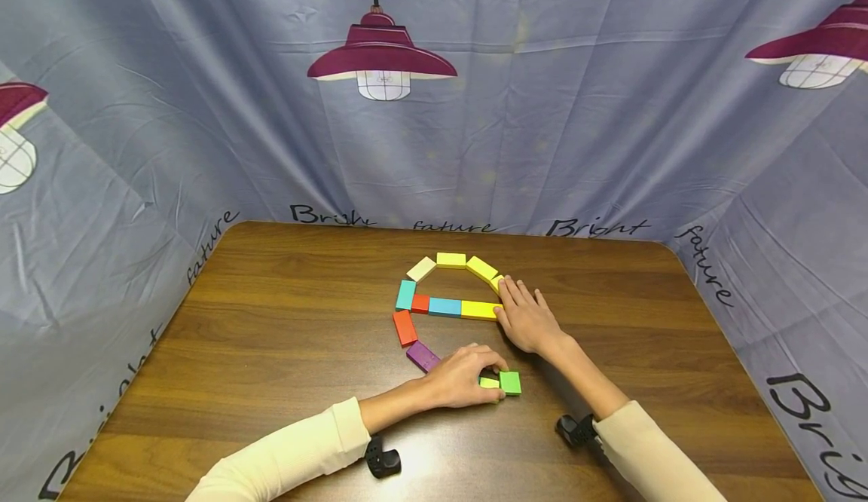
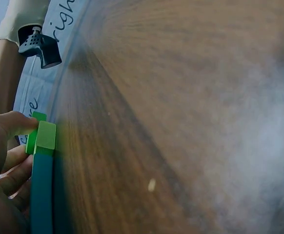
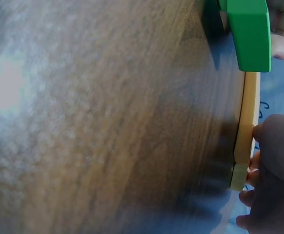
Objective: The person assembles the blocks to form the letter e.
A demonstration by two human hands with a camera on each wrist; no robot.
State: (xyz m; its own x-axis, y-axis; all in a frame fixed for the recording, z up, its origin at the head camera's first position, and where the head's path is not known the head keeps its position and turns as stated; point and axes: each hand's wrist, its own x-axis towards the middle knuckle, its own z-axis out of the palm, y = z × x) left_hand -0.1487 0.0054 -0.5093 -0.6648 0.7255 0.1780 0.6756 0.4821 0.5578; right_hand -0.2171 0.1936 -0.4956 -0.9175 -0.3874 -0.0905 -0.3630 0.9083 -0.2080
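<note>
In the head view, coloured rectangular blocks lie in an "e"-like outline on the wooden table. My left hand (image 1: 468,376) pinches a green block (image 1: 510,383) between thumb and fingers at the lower right end. A light yellow-green block (image 1: 489,383) sits against its left side, and the hand hides other blocks. My right hand (image 1: 529,321) lies with straight fingers at the right side, its fingertips touching the upper yellow block (image 1: 497,284) and its thumb at the long yellow block (image 1: 479,310) of the middle bar. In the left wrist view the green block (image 2: 46,135) appears beyond a teal block (image 2: 42,195).
Other blocks in the outline include a purple one (image 1: 423,356), a red one (image 1: 404,329), a teal one (image 1: 405,295) and a blue one (image 1: 444,307). Wooden table (image 1: 291,298) surrounds them. A grey-blue curtain (image 1: 475,148) hangs behind and at both sides.
</note>
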